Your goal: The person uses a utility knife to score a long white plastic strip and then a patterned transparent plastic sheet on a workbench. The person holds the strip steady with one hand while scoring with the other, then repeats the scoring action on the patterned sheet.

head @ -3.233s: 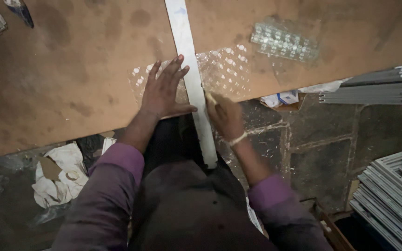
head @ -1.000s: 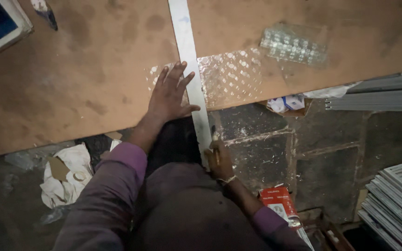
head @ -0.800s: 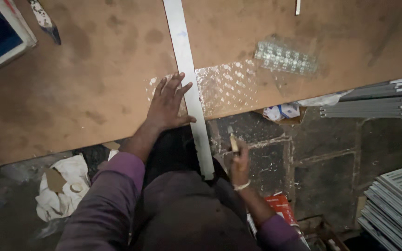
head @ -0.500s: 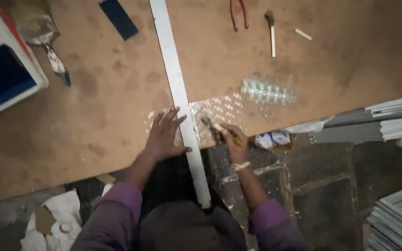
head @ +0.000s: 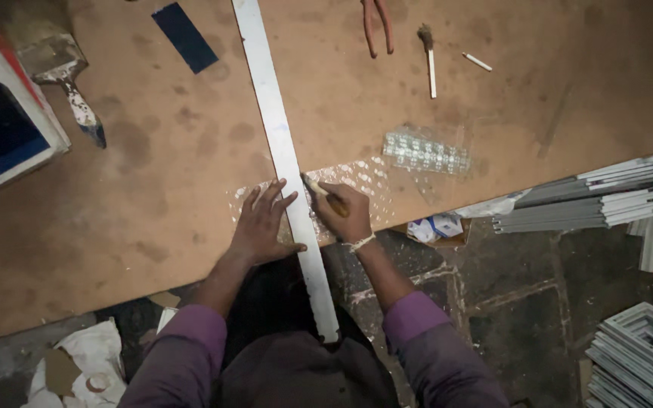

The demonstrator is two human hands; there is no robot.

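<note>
Right hand (head: pixel 344 213), lowered past worktop (head: pixel 153 189) edge a second earlier, was back up, closed round cutter (head: pixel 319 190), tip at far end of patterned glass sheet (head: pixel 357 181) beside straightedge (head: pixel 285 162). Left hand (head: pixel 262 224) stayed open, flat, pinning straightedge over glass.

Purple long sleeves — a pale band on the right wrist (head: pixel 360 243).

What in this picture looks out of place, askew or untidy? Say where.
The long metal ruler juts past the table edge over the person's lap. Crumpled paper and card scraps lie on the floor at lower left. The left hand pins the ruler; the right hand holds a cutter.
</note>
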